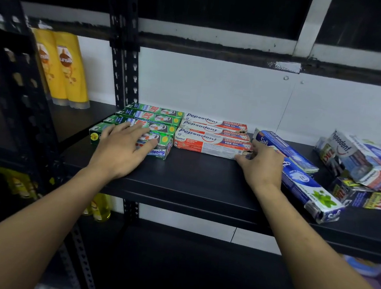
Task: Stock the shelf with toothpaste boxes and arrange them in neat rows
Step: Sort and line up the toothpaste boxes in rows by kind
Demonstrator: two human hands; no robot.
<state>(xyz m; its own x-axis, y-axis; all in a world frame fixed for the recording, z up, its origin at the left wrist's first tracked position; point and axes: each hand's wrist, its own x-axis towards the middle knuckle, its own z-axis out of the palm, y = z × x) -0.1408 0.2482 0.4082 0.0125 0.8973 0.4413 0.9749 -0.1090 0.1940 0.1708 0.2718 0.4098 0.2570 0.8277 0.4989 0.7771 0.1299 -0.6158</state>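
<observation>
Two rows lie at the back left of the shelf (193,177): four green boxes (150,116) and, touching them on the right, three Pepsodent boxes (212,132). The step in hand looks like squaring these up. It goes best with both hands pushing low and level, so the front faces come flush and nothing rides up onto its neighbour. The front Pepsodent box (208,145) seems torn at its right end, so a gentle press there is wiser. The left hand (123,146) lies flat, fingers straight, on the front green box (158,151). The right hand (261,166) grips nothing; its loosely bent fingers and thumb touch the right end of the front Pepsodent box. Just beside that hand, two blue Safi boxes (287,150) lie askew, and a loose heap of boxes (359,162) waits further right.
</observation>
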